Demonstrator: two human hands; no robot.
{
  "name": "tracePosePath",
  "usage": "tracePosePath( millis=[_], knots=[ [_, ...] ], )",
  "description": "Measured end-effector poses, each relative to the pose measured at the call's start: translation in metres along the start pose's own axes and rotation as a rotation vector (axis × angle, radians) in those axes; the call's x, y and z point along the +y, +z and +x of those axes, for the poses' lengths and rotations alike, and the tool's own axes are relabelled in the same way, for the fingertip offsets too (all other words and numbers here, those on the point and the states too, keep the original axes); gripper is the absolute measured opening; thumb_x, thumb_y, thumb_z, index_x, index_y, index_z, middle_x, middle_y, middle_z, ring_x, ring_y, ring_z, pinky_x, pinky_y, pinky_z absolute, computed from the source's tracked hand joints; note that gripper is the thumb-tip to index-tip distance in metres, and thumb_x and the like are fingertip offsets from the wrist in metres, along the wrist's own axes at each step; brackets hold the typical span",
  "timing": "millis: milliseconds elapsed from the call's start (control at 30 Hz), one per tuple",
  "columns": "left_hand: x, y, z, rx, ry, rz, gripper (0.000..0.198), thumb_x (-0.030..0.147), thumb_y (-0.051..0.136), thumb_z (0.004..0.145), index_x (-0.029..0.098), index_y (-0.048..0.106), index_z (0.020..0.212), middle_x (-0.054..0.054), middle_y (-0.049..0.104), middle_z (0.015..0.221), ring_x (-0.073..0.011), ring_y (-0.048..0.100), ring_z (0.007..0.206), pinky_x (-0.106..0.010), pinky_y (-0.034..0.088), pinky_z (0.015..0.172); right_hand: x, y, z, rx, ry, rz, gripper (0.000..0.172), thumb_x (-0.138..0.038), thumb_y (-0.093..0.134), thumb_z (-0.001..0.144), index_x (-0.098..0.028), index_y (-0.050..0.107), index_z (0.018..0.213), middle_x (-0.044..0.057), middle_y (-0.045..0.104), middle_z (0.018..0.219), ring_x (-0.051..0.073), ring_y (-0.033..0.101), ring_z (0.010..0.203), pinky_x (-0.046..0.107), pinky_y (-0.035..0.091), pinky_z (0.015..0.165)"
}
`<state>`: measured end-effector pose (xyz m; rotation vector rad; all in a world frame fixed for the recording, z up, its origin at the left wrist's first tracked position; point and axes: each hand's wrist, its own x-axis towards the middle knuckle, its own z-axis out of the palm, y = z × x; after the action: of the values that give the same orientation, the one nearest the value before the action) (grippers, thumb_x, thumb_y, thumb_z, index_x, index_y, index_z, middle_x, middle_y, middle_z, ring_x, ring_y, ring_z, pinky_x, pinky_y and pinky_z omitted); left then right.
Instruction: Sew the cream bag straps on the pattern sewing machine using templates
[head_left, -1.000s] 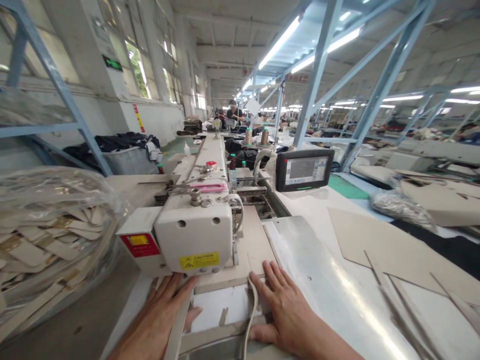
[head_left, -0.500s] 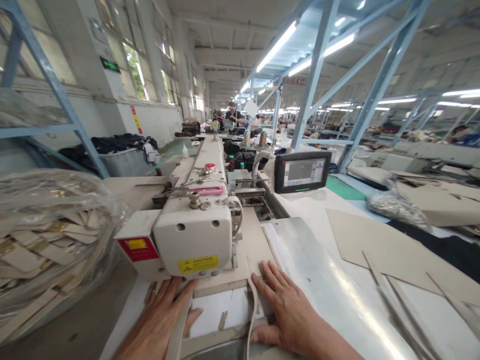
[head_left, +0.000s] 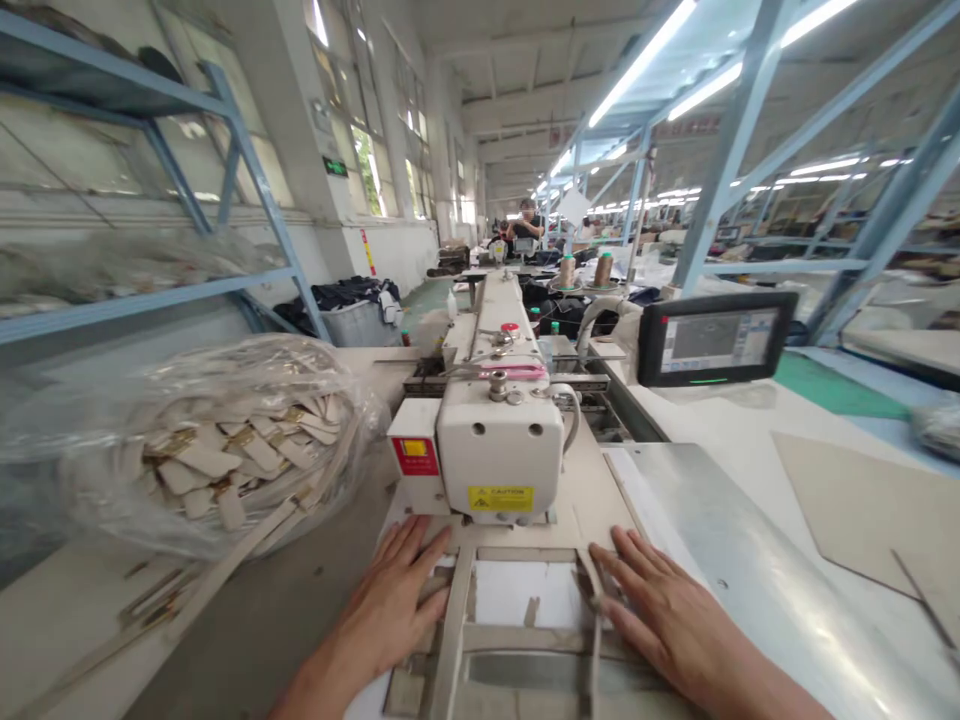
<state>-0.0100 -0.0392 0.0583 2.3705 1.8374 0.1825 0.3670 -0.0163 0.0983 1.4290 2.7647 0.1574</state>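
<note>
My left hand (head_left: 394, 600) lies flat with its fingers spread, just in front of the white sewing machine head (head_left: 499, 450). My right hand (head_left: 667, 625) rests flat at the right side of a pale metal-edged sewing frame (head_left: 517, 625), close to a thin beige strip (head_left: 595, 640). A wider beige strip (head_left: 452, 640) runs down the frame between my hands. Neither hand grips anything. The machine head hides the needle area from this view.
A clear plastic bag (head_left: 232, 445) of beige cut pieces sits to the left. To the right lie a steel plate (head_left: 720, 540), a touchscreen (head_left: 716, 338) and a cardboard sheet (head_left: 855, 510). Thread cones (head_left: 585, 268) stand behind the machine. A co-worker (head_left: 527, 222) sits far beyond.
The view has turned left, so the machine sits further right in the picture. My hands now lie further apart, on either side of the frame.
</note>
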Motion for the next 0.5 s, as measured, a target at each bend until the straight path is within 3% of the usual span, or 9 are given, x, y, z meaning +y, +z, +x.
tracePosePath(
  millis=[100, 200, 267, 367, 500],
  knots=[
    [0.016, -0.01, -0.002, -0.029, -0.056, -0.019, 0.069, 0.041, 0.062, 0.092, 0.016, 0.042, 0.154, -0.024, 0.032, 0.163, -0.0384, 0.026, 0.153, -0.058, 0.025, 0.125, -0.003, 0.006, 0.006, 0.217, -0.051, -0.134, 0.058, -0.041, 0.02, 0.109, -0.018, 0.067, 0.136, 0.02, 0.063, 0.134, 0.035, 0.056, 0.13, 0.053, 0.054, 0.102],
    [0.033, -0.02, 0.0, -0.038, -0.117, -0.028, 0.085, 0.058, 0.065, 0.087, 0.008, 0.042, 0.152, -0.03, 0.034, 0.16, -0.0418, 0.026, 0.153, -0.059, 0.022, 0.126, -0.01, 0.011, 0.014, 0.384, -0.08, -0.276, 0.058, -0.044, 0.025, 0.108, -0.016, 0.064, 0.14, 0.027, 0.068, 0.118, 0.036, 0.069, 0.11, 0.049, 0.063, 0.086],
    [0.04, -0.025, 0.001, -0.062, -0.136, -0.042, 0.091, 0.063, 0.068, 0.084, 0.016, 0.038, 0.156, -0.03, 0.036, 0.159, -0.0457, 0.025, 0.151, -0.062, 0.022, 0.125, -0.014, 0.014, 0.018, 0.414, -0.087, -0.33, 0.056, -0.043, 0.026, 0.107, -0.017, 0.059, 0.145, 0.029, 0.068, 0.114, 0.036, 0.071, 0.102, 0.046, 0.064, 0.08],
    [0.044, -0.029, 0.0, -0.092, -0.126, -0.059, 0.073, 0.059, 0.064, 0.09, 0.038, 0.037, 0.155, -0.022, 0.035, 0.162, -0.0508, 0.023, 0.15, -0.07, 0.026, 0.12, -0.014, 0.018, 0.021, 0.405, -0.109, -0.353, 0.052, -0.042, 0.029, 0.107, -0.022, 0.064, 0.14, 0.025, 0.069, 0.11, 0.037, 0.069, 0.103, 0.047, 0.063, 0.078],
    [0.039, -0.024, -0.006, -0.054, -0.122, -0.053, 0.054, 0.049, 0.052, 0.1, 0.046, 0.038, 0.152, -0.018, 0.032, 0.164, -0.0514, 0.019, 0.15, -0.072, 0.027, 0.119, -0.013, 0.019, 0.02, 0.43, -0.081, -0.351, 0.052, -0.044, 0.029, 0.107, -0.026, 0.07, 0.132, 0.025, 0.068, 0.111, 0.036, 0.068, 0.104, 0.045, 0.063, 0.079]
  ],
)
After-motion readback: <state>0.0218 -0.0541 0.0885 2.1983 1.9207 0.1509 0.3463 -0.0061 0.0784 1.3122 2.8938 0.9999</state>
